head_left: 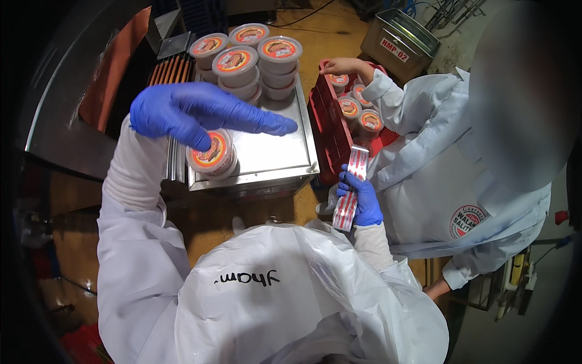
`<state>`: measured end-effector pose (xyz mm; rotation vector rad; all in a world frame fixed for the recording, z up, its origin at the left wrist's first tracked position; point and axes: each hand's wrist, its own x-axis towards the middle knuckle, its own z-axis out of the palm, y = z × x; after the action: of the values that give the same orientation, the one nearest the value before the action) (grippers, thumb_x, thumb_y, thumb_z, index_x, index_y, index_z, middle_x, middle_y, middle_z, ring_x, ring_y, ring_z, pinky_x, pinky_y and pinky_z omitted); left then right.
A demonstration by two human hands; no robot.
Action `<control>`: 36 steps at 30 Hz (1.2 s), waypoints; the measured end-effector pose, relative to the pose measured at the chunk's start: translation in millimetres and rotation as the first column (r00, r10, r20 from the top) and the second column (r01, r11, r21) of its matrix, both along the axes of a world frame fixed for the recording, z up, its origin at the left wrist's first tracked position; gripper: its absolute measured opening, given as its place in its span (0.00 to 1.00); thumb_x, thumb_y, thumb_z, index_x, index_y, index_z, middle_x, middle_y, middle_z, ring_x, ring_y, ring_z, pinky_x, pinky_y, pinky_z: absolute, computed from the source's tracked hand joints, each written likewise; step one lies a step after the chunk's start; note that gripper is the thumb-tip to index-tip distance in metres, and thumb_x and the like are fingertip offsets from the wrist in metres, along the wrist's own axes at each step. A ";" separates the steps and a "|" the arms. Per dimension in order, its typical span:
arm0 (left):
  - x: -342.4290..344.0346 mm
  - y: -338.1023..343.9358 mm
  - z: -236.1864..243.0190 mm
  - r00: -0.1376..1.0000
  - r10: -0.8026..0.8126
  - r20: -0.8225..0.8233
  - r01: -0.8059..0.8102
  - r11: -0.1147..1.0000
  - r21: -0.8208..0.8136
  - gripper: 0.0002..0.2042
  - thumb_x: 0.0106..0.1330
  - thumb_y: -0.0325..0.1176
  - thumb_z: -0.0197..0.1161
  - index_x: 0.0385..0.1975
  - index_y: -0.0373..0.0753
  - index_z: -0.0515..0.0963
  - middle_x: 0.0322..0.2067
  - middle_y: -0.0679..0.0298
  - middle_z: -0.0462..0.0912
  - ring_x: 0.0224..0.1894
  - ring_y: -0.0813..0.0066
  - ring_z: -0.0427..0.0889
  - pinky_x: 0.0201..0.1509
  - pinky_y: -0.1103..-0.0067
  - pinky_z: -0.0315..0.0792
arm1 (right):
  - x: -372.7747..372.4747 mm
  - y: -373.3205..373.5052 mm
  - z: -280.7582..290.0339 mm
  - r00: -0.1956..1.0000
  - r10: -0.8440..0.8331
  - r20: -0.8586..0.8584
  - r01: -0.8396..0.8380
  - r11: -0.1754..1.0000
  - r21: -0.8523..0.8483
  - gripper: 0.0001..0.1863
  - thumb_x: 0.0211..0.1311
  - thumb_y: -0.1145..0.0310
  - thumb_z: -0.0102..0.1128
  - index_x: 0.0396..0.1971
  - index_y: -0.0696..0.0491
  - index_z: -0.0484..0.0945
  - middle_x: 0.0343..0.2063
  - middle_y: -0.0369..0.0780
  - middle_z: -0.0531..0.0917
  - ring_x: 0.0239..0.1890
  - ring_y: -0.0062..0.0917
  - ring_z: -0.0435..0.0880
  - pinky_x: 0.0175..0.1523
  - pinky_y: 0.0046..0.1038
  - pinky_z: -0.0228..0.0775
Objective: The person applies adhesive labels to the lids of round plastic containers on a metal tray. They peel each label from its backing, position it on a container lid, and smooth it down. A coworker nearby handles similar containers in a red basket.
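Observation:
My left hand [195,114], in a blue glove, is held with fingers extended over the steel-topped surface [270,158]. Its thumb is over a short stack of lidded plastic tubs [208,159] with orange-and-yellow labels; whether it touches the lid I cannot tell. Beyond it, more tubs [236,68] stand in stacks at the back of the steel top. My right hand [364,202], also gloved in blue, grips a long red-and-white striped strip [344,211], held beside the steel top's front right corner.
At right a co-worker [436,182] in white has a bare hand [339,65] at a red crate [321,121] holding tubs. Behind are a metal bin [394,45] and a cable. At left are a curved steel machine [70,109] and orange-edged slats [170,73].

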<state>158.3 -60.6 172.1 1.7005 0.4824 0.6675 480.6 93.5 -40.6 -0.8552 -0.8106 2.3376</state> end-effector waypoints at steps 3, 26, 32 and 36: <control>-7.1 -15.7 2.6 0.938 -0.034 0.344 -0.012 0.991 0.131 0.35 0.55 0.37 0.55 0.59 0.22 0.53 0.60 0.35 0.50 0.64 0.41 0.47 0.67 0.61 0.42 | -5.7 -4.6 7.4 1.000 0.011 -0.011 -0.011 1.000 0.024 0.17 0.55 0.75 0.58 0.44 0.57 0.68 0.25 0.35 0.71 0.22 0.16 0.66 0.26 0.18 0.61; -119.7 132.8 -32.7 0.295 0.664 -0.687 -0.873 0.480 0.089 0.22 0.61 0.45 0.50 0.49 0.35 0.71 0.48 0.55 0.73 0.47 0.61 0.74 0.51 0.68 0.69 | -54.8 -26.0 4.1 0.964 0.244 -0.104 -0.248 0.969 -0.020 0.17 0.61 0.59 0.53 0.42 0.57 0.71 0.25 0.36 0.75 0.21 0.17 0.69 0.26 0.20 0.62; -117.6 87.5 -66.1 -0.344 0.294 -0.892 -0.685 0.572 0.452 0.15 0.61 0.43 0.53 0.38 0.40 0.78 0.30 0.62 0.80 0.25 0.75 0.75 0.28 0.76 0.69 | -74.4 -24.8 20.9 0.946 0.305 -0.106 -0.311 0.949 -0.043 0.22 0.60 0.54 0.47 0.42 0.58 0.72 0.25 0.37 0.76 0.22 0.20 0.74 0.25 0.21 0.65; -96.4 -11.8 -110.4 0.104 0.557 -0.824 -0.827 0.509 0.240 0.24 0.57 0.42 0.62 0.51 0.37 0.71 0.50 0.56 0.74 0.54 0.66 0.71 0.57 0.76 0.62 | -69.5 -26.1 5.2 0.968 0.250 -0.034 -0.251 0.968 -0.027 0.20 0.60 0.57 0.46 0.43 0.57 0.71 0.26 0.38 0.76 0.22 0.20 0.74 0.25 0.21 0.67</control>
<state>61.9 -72.3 61.7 1.2886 2.1641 0.2996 411.1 67.3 -35.4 -0.7663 -0.9180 2.5820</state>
